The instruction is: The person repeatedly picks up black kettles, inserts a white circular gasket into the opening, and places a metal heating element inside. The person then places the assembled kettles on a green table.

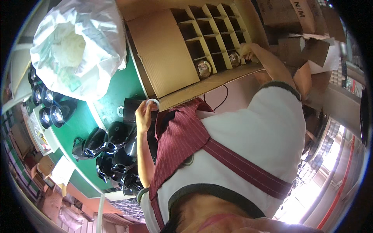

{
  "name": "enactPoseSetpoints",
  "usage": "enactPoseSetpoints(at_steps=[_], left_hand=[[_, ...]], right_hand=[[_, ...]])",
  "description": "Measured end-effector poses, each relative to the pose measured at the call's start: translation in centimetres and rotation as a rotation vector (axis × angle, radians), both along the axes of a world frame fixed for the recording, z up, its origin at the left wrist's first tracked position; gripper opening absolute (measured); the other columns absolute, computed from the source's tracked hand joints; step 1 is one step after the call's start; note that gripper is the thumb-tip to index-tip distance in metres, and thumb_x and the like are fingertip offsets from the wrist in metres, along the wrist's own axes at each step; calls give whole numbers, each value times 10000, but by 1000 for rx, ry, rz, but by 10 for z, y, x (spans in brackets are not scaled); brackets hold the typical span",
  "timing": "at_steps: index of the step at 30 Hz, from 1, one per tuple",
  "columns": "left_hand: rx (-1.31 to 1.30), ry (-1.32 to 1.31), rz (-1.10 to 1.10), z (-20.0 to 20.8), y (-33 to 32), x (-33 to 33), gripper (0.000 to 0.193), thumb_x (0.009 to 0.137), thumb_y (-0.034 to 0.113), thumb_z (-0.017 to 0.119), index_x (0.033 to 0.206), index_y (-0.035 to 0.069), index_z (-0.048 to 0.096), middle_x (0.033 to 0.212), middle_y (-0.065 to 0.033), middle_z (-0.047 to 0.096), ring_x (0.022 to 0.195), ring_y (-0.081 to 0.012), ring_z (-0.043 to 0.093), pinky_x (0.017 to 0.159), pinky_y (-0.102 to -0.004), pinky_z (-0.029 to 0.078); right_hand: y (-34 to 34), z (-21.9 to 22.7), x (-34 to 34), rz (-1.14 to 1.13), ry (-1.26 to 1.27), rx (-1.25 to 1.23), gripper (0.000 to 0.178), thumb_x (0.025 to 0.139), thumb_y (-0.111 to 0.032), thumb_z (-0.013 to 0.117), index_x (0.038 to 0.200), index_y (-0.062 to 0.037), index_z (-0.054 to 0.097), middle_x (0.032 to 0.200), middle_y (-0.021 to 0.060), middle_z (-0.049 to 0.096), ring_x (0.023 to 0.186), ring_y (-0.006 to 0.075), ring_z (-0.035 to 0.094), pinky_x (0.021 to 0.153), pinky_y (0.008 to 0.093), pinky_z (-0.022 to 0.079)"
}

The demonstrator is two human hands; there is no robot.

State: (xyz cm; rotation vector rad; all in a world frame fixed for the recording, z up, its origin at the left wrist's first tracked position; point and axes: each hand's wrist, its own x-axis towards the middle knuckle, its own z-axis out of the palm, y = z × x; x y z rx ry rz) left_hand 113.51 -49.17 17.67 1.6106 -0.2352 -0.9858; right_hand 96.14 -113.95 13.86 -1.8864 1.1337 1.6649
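Note:
My left hand [143, 113] is pinched around a white ring [154, 102] at the near left corner of a cardboard box. Just beside it on the green bench is a black cylindrical piece [132, 105], with another white ring [120, 111] lying by it. My right hand [248, 50] reaches into the right side of the box's cardboard divider grid [210, 35], fingers curled down over a compartment. What those fingers hold is hidden. Two shiny, rounded, copper-toned pieces stand in the near row of cells: one [234, 59] next to my right hand, another [204, 68] further left.
A flat cardboard sheet [163, 50] covers the box's left part. Left of it, a large white plastic bag [77, 46] stands on the green bench [77, 128]. Several glossy black vessels with handles [116, 134] crowd the bench's near end. Stacked cartons [283, 17] stand at far right.

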Motion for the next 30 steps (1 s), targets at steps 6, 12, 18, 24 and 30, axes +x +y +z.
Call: enactPoseSetpoints(at_steps=[6, 12, 18, 24, 30], left_hand=[[180, -64, 295, 27, 16, 4, 359, 1020, 299, 591, 1095, -32, 709, 946, -62, 734, 889, -109, 649, 841, -254, 484], [244, -142, 372, 47, 19, 3, 333, 1017, 247, 597, 1133, -48, 697, 957, -84, 738, 898, -116, 658, 847, -250, 490], [130, -129, 525, 79, 3, 15, 340, 998, 208, 623, 1210, -54, 668, 1077, -112, 727, 1017, -153, 666, 905, -280, 523], [-271, -133, 855, 117, -27, 40, 378, 1009, 206, 607, 1300, -35, 610, 1170, -120, 695, 1091, -186, 657, 944, -343, 546], [-381, -570, 906, 160, -30, 31, 316, 1003, 11, 552, 1307, -65, 594, 1250, -141, 658, 1113, -162, 624, 960, -302, 510]], right_hand=[[109, 0, -11, 670, -361, -271, 793, 695, -363, 883, 1240, 67, 499, 1207, 231, 556, 1106, 362, 583, 961, 453, 517], [100, -57, -35, 528, -375, -437, 983, 647, -420, 896, 1330, 56, 374, 1318, 229, 491, 1262, 363, 480, 1096, 423, 424], [74, 40, 20, 548, -374, -116, 651, 658, -508, 818, 1146, -90, 713, 1159, 101, 695, 1016, 281, 674, 885, 419, 557], [203, 226, 124, 90, -1340, -91, 698, 766, -311, 846, 1329, -51, 526, 1078, 128, 679, 1035, 254, 674, 915, 394, 539], [370, 202, 179, -402, -1348, 896, 709, 814, -345, 824, 1363, -27, 509, 1176, 79, 634, 1041, 152, 614, 874, 298, 512]])
